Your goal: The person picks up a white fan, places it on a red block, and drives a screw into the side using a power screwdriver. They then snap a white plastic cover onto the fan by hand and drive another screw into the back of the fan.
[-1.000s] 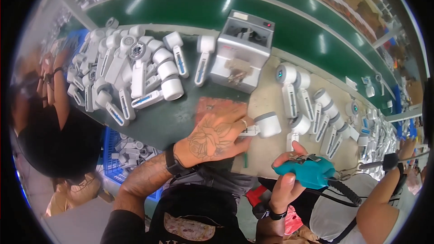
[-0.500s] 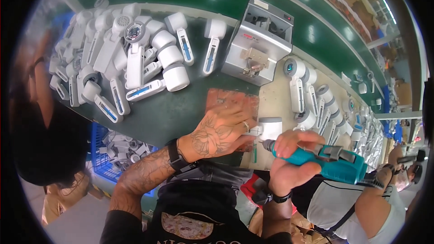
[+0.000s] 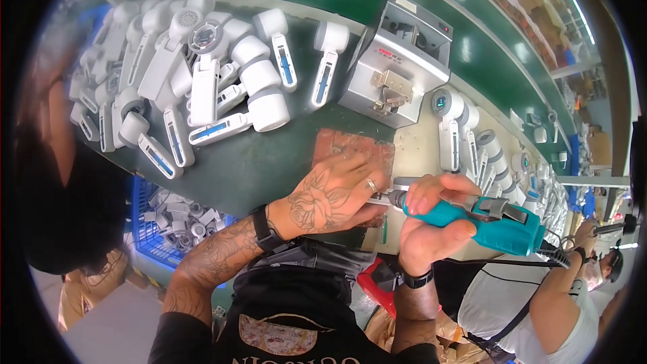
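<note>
At the far left a person in dark clothing (image 3: 74,209) is by the table (image 3: 269,168), where a heap of white handheld units (image 3: 204,91) with round heads and slim handles lies. Below the heap, a blue basket (image 3: 156,251) holds small grey and white parts (image 3: 178,221). One separate unit (image 3: 325,79) lies just left of a silver machine (image 3: 397,71).

Nearer the middle, the left hand (image 3: 330,199), back upward, reaches over a red block (image 3: 354,148). Its fingers are closed on the handle of a white device (image 3: 381,200), which lies between and under them; the head points right beyond the fingertips, mostly hidden. The right hand (image 3: 431,222) has its fingers wrapped around a turquoise screwdriver (image 3: 502,229), its tip at the handle just beside the left fingertips; whether it touches cannot be told. Further right stand more white units (image 3: 450,145).
</note>
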A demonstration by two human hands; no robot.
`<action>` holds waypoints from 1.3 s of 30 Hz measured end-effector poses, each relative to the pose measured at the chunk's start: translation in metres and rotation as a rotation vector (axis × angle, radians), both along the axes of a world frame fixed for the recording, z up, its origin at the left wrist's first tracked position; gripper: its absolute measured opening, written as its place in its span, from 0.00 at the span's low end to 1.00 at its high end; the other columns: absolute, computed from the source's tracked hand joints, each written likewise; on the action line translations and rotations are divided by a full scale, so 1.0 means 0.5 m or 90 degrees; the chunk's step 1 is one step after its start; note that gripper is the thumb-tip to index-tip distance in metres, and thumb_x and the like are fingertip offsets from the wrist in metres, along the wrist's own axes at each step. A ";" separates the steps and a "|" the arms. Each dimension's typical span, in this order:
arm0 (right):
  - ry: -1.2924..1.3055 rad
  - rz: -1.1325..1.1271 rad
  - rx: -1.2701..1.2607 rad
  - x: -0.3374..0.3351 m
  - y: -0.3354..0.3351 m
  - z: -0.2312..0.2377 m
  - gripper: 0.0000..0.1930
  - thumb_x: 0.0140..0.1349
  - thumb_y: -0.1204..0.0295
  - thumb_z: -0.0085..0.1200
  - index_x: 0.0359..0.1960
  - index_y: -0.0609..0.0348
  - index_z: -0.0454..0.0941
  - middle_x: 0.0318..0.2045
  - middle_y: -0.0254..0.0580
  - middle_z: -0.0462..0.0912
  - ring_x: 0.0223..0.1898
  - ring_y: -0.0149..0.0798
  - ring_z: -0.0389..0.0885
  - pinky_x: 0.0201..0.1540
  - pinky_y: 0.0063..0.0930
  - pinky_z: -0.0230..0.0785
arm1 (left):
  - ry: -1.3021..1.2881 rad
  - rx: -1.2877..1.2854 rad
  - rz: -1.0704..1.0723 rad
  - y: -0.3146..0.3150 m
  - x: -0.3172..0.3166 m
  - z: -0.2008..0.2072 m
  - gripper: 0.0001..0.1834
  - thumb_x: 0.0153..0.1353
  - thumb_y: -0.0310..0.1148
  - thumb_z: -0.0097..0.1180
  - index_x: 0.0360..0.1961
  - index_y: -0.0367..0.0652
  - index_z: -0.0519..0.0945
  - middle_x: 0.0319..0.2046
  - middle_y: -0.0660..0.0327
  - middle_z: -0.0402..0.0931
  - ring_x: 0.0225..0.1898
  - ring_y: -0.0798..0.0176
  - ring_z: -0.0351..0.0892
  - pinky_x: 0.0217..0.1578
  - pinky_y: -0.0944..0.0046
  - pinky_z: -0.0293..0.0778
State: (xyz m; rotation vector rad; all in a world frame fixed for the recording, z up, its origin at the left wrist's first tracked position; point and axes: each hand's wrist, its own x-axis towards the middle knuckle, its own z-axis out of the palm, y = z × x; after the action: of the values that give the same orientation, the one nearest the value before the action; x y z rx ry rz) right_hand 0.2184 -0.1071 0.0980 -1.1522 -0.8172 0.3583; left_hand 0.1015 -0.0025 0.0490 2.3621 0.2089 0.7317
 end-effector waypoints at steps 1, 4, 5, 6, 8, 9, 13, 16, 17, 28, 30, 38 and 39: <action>0.000 -0.001 0.000 0.001 0.000 0.001 0.40 0.63 0.30 0.45 0.50 0.61 0.70 0.21 0.33 0.69 0.21 0.30 0.66 0.27 0.27 0.60 | 0.003 0.001 0.003 0.000 0.000 -0.004 0.20 0.50 0.39 0.70 0.39 0.42 0.76 0.36 0.58 0.74 0.43 0.52 0.76 0.40 0.54 0.76; -0.021 -0.001 -0.012 0.003 -0.002 0.000 0.40 0.63 0.30 0.45 0.50 0.62 0.70 0.20 0.33 0.69 0.20 0.30 0.66 0.27 0.27 0.61 | -0.038 0.034 -0.010 0.005 0.005 -0.003 0.19 0.50 0.40 0.70 0.36 0.43 0.75 0.33 0.59 0.72 0.41 0.53 0.75 0.37 0.55 0.75; -0.017 0.006 -0.005 0.005 -0.003 -0.002 0.41 0.63 0.30 0.45 0.50 0.62 0.70 0.20 0.33 0.69 0.20 0.30 0.65 0.26 0.27 0.61 | -0.037 0.033 -0.011 0.003 0.005 -0.003 0.19 0.50 0.40 0.70 0.36 0.43 0.75 0.33 0.59 0.72 0.41 0.53 0.75 0.37 0.55 0.75; -0.012 0.014 0.003 0.005 -0.003 -0.005 0.41 0.63 0.29 0.45 0.50 0.62 0.70 0.20 0.33 0.69 0.19 0.30 0.65 0.26 0.27 0.61 | -0.030 0.028 0.000 0.002 0.004 -0.004 0.19 0.48 0.37 0.72 0.34 0.45 0.74 0.35 0.62 0.75 0.40 0.55 0.76 0.38 0.56 0.76; -0.010 0.010 0.006 0.004 -0.001 -0.006 0.41 0.63 0.29 0.44 0.50 0.62 0.70 0.19 0.33 0.68 0.19 0.30 0.65 0.26 0.27 0.60 | -0.020 0.022 0.012 0.001 0.003 -0.005 0.19 0.45 0.35 0.74 0.32 0.47 0.73 0.37 0.65 0.77 0.40 0.57 0.78 0.39 0.57 0.77; -0.011 0.005 0.010 0.004 0.000 -0.005 0.41 0.64 0.29 0.44 0.50 0.62 0.71 0.19 0.32 0.68 0.19 0.30 0.65 0.25 0.26 0.60 | -0.013 0.021 0.008 0.002 0.003 -0.005 0.19 0.45 0.34 0.74 0.32 0.47 0.73 0.37 0.65 0.78 0.41 0.57 0.78 0.39 0.57 0.77; -0.014 -0.010 0.011 0.006 0.001 -0.003 0.41 0.64 0.29 0.43 0.50 0.62 0.71 0.19 0.32 0.68 0.18 0.30 0.64 0.25 0.26 0.60 | -0.013 0.013 -0.003 0.001 0.005 -0.009 0.20 0.43 0.33 0.74 0.32 0.48 0.73 0.39 0.66 0.79 0.41 0.57 0.78 0.38 0.57 0.77; -0.012 -0.007 0.014 0.007 0.003 -0.005 0.41 0.64 0.29 0.43 0.50 0.62 0.71 0.18 0.32 0.68 0.18 0.30 0.64 0.24 0.26 0.60 | -0.027 0.008 0.000 0.004 0.005 -0.007 0.20 0.42 0.32 0.75 0.32 0.48 0.74 0.40 0.66 0.79 0.41 0.57 0.79 0.37 0.57 0.77; -0.007 0.004 0.021 0.009 0.003 -0.007 0.41 0.64 0.29 0.43 0.50 0.62 0.71 0.18 0.32 0.68 0.18 0.30 0.64 0.24 0.26 0.59 | -0.026 0.008 -0.001 0.004 0.004 -0.007 0.20 0.42 0.32 0.75 0.32 0.48 0.74 0.40 0.66 0.79 0.41 0.57 0.79 0.37 0.57 0.77; -0.007 0.074 0.033 0.015 -0.008 -0.009 0.44 0.58 0.33 0.56 0.53 0.69 0.69 0.21 0.39 0.76 0.23 0.35 0.76 0.27 0.30 0.70 | -0.025 -0.033 -0.015 0.004 0.004 -0.008 0.20 0.43 0.31 0.75 0.30 0.46 0.73 0.41 0.63 0.82 0.39 0.57 0.80 0.35 0.58 0.77; 0.019 0.083 0.049 0.017 -0.007 -0.010 0.44 0.58 0.34 0.56 0.53 0.69 0.69 0.21 0.39 0.76 0.23 0.35 0.76 0.27 0.30 0.71 | -0.027 -0.032 -0.021 0.007 0.004 -0.006 0.20 0.43 0.31 0.75 0.30 0.46 0.73 0.41 0.62 0.82 0.39 0.57 0.80 0.34 0.58 0.77; -0.044 0.058 0.004 0.016 -0.006 -0.004 0.42 0.64 0.31 0.47 0.54 0.65 0.69 0.19 0.35 0.71 0.20 0.33 0.69 0.26 0.29 0.66 | -0.033 -0.031 -0.029 0.005 0.005 -0.007 0.20 0.44 0.32 0.76 0.29 0.45 0.72 0.39 0.62 0.82 0.39 0.57 0.79 0.33 0.58 0.78; -0.044 0.066 0.003 0.017 -0.007 -0.004 0.42 0.64 0.32 0.47 0.54 0.65 0.69 0.20 0.35 0.71 0.20 0.33 0.69 0.26 0.29 0.66 | -0.033 -0.026 -0.032 0.006 0.003 -0.007 0.20 0.45 0.32 0.76 0.29 0.45 0.72 0.39 0.62 0.82 0.38 0.57 0.79 0.33 0.58 0.78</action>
State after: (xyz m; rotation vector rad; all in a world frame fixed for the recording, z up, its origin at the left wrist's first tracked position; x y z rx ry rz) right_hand 0.2266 -0.1105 0.0962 -1.1248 -0.9400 0.4032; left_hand 0.1030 0.0003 0.0453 2.2991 0.1395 0.7565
